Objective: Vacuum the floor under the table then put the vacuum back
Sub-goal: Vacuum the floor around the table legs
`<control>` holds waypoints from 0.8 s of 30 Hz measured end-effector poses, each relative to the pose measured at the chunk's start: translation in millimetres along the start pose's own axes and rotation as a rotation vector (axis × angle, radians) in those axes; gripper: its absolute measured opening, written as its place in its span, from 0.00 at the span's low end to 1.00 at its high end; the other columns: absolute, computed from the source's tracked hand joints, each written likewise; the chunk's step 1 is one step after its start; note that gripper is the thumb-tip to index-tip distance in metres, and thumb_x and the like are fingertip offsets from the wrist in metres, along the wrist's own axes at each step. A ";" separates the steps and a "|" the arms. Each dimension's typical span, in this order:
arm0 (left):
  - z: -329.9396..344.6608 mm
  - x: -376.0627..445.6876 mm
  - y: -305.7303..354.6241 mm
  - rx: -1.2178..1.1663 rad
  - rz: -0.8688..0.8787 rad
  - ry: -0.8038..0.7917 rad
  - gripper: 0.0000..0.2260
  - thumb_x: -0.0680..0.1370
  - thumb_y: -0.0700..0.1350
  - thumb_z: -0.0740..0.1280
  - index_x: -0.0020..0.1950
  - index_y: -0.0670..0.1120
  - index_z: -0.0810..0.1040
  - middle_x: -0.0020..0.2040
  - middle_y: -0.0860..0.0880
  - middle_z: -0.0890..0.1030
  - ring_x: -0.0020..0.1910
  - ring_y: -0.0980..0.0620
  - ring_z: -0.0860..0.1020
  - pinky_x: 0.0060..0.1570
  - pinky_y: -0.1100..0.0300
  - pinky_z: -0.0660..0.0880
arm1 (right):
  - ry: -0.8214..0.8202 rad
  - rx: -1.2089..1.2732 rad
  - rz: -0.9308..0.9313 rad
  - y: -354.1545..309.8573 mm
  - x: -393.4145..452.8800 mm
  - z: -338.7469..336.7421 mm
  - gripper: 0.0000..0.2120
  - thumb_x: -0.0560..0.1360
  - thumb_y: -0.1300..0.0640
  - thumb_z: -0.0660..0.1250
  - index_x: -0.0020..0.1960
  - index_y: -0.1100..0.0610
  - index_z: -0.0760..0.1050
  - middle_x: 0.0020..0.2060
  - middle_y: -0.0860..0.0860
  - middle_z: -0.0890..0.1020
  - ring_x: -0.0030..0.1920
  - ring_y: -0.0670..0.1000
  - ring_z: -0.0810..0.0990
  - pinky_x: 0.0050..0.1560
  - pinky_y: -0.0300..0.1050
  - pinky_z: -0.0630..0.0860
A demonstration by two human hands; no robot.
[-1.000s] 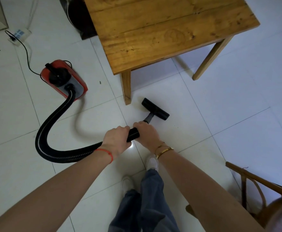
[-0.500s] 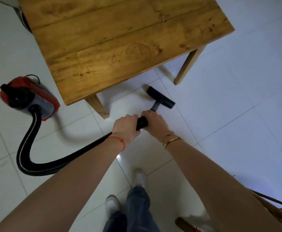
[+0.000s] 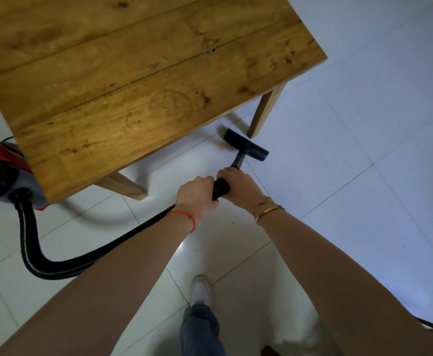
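Gripping the vacuum hose [image 3: 220, 188] with both hands at the edge of a wooden table [image 3: 138, 80].

Left hand [image 3: 197, 196] and right hand [image 3: 241, 187] wrapped side by side around the hose's ribbed end, fingers [image 3: 225, 172] curled shut on it. Just ahead of the fingers, floor nozzle [image 3: 246, 145] resting on white tile beside the table's leg [image 3: 265, 111], at the brink of the shadowed floor beneath. Far back and left of the fingers, red vacuum body [image 3: 2, 173] half hidden behind the tabletop corner. Hose likely light and springy, bending freely; rigid neck near the nozzle probably the surest place to steer from. Canister likely heavier, best dragged gently.
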State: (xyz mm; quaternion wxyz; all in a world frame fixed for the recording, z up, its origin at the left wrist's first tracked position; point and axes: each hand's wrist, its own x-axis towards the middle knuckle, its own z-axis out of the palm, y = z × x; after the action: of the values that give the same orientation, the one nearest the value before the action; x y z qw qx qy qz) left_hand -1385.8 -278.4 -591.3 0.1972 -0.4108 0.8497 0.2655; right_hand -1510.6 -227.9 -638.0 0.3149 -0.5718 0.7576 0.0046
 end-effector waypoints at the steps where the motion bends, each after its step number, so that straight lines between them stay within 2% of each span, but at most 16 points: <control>1: -0.7 -3.2 -2.0 -0.004 -0.003 0.000 0.12 0.75 0.45 0.64 0.57 0.44 0.73 0.47 0.45 0.79 0.44 0.44 0.79 0.38 0.57 0.71 | 0.001 0.001 -0.006 -2.8 -1.4 0.5 0.06 0.75 0.58 0.64 0.51 0.57 0.74 0.49 0.54 0.78 0.44 0.58 0.79 0.47 0.53 0.78; 5: -3.3 -25.3 -19.2 -0.011 -0.024 -0.004 0.10 0.74 0.45 0.64 0.55 0.45 0.73 0.41 0.48 0.75 0.38 0.46 0.76 0.36 0.58 0.70 | -0.003 -0.009 -0.043 -25.1 -11.5 7.2 0.06 0.75 0.56 0.63 0.50 0.58 0.74 0.47 0.54 0.78 0.43 0.57 0.80 0.45 0.53 0.79; 8: -2.6 -50.6 -38.0 -0.015 -0.032 -0.020 0.11 0.74 0.45 0.64 0.55 0.45 0.73 0.44 0.46 0.78 0.43 0.44 0.79 0.37 0.58 0.70 | -0.031 -0.019 -0.083 -48.9 -22.1 17.6 0.07 0.74 0.56 0.64 0.50 0.58 0.74 0.46 0.54 0.79 0.44 0.57 0.79 0.44 0.53 0.79; 12: 3.6 -90.4 -66.1 -0.038 -0.055 -0.035 0.11 0.74 0.46 0.64 0.55 0.45 0.73 0.46 0.45 0.79 0.44 0.44 0.80 0.39 0.57 0.74 | -0.083 -0.067 -0.116 -88.9 -38.3 33.2 0.08 0.75 0.56 0.64 0.51 0.59 0.73 0.46 0.55 0.78 0.45 0.57 0.79 0.42 0.48 0.76; 17: 16.5 -155.5 -120.2 -0.016 -0.083 -0.030 0.12 0.75 0.47 0.65 0.56 0.45 0.73 0.48 0.45 0.79 0.46 0.44 0.80 0.41 0.55 0.73 | -0.107 -0.068 -0.140 -158.3 -66.6 70.4 0.10 0.75 0.55 0.65 0.53 0.59 0.74 0.48 0.56 0.79 0.47 0.57 0.80 0.47 0.50 0.77; 21: 29.8 -213.7 -173.2 -0.004 -0.112 -0.021 0.11 0.74 0.48 0.65 0.55 0.46 0.73 0.48 0.46 0.79 0.45 0.45 0.80 0.42 0.56 0.74 | -0.083 -0.037 -0.136 -223.2 -92.3 112.0 0.08 0.75 0.56 0.66 0.52 0.59 0.74 0.47 0.56 0.79 0.47 0.57 0.80 0.47 0.49 0.77; 24: 41.0 -258.0 -212.8 0.009 -0.129 -0.011 0.12 0.74 0.48 0.65 0.55 0.46 0.72 0.48 0.46 0.79 0.45 0.45 0.80 0.41 0.57 0.72 | -0.080 -0.023 -0.150 -271.7 -110.9 143.8 0.07 0.75 0.57 0.65 0.51 0.59 0.73 0.46 0.56 0.79 0.47 0.57 0.80 0.48 0.51 0.79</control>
State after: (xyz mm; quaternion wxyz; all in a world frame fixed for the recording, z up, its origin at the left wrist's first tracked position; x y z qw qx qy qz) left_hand -1059.3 -211.1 -542.2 0.2205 -0.4622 0.8215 0.2508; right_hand -1190.3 -173.4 -603.8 0.3380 -0.6297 0.6994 0.0127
